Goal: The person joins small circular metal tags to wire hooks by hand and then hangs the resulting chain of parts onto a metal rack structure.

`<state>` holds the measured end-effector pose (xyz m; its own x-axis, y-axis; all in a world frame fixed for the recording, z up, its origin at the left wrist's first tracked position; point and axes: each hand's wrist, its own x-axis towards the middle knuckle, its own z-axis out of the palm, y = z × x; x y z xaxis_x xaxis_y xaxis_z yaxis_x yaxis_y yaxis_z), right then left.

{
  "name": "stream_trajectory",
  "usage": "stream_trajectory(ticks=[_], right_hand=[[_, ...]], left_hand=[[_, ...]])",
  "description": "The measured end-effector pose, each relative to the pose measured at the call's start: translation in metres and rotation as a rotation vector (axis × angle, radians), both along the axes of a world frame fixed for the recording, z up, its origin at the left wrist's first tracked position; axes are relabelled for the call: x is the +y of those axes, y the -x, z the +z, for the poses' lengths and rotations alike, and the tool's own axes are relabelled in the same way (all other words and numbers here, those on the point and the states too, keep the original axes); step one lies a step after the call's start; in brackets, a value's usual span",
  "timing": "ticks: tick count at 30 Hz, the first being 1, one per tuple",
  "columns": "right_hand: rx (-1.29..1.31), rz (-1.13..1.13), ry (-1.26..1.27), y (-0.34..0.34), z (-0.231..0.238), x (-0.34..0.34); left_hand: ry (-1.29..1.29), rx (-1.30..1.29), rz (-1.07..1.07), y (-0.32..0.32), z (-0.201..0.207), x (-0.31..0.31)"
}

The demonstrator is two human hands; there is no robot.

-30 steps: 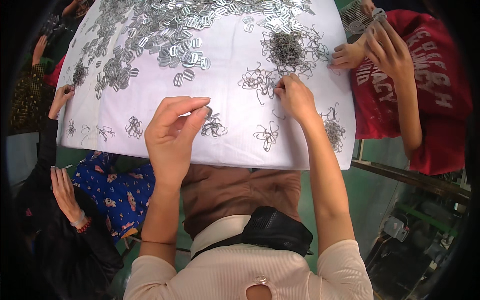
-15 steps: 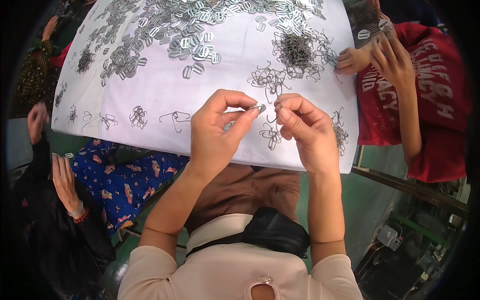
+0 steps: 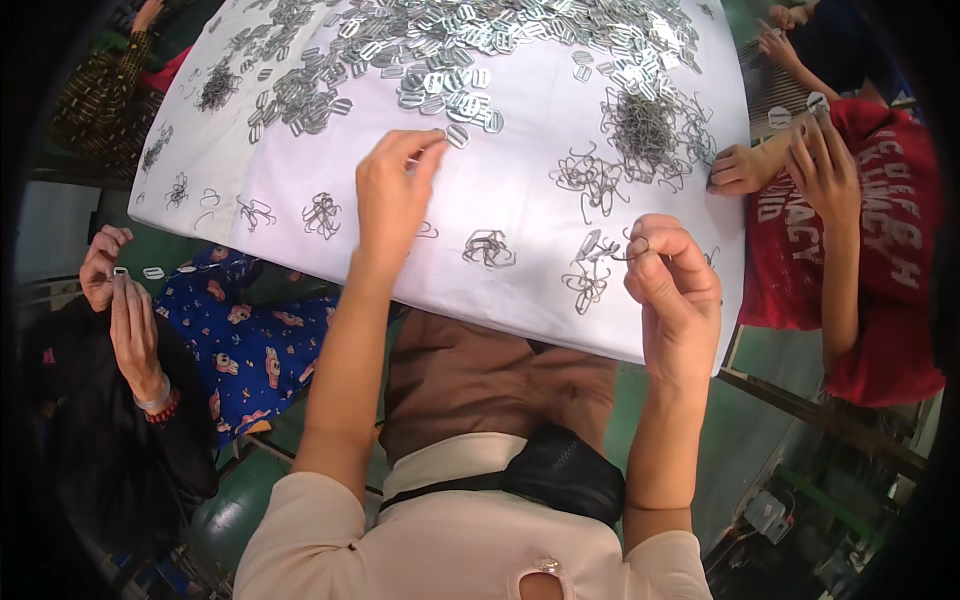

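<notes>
My left hand (image 3: 395,190) reaches to the near edge of a heap of silvery slide buckles (image 3: 470,105). Its thumb and forefinger are pinched together at a loose slide buckle (image 3: 457,136). Above the table's front right part, my right hand (image 3: 675,290) pinches a thin wire hook (image 3: 638,247) between thumb and fingertips. Just left of those fingertips shows another slide buckle (image 3: 592,243) with wire beside it; whether it is joined to the held hook I cannot tell. Below it lies a small bunch of wire hooks (image 3: 584,288).
A dense pile of wire hooks (image 3: 645,130) and a looser bunch (image 3: 588,180) lie on the white-covered table (image 3: 350,160). Several small clusters (image 3: 489,249) line its front edge. A person in red (image 3: 880,230) works at right, another in black (image 3: 120,420) at left.
My left hand has moved away from the right, forward and left to the buckle heap. The right hand has drawn slightly right and nearer. The whole view has shifted a little.
</notes>
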<state>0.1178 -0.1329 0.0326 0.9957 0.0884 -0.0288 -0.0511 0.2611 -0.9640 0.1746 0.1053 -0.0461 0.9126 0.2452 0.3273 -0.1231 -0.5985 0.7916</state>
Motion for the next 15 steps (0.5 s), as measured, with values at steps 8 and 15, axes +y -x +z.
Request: stream_trajectory(ticks=[8,15], right_hand=[[0.032,0.041,-0.005,0.001,-0.004,0.009],[0.025,0.055,-0.028,0.004,-0.008,0.012]], left_hand=[[-0.488,0.101,-0.019,-0.031,-0.047,0.009],[-0.371,0.115,0.084,-0.033,-0.048,0.015]])
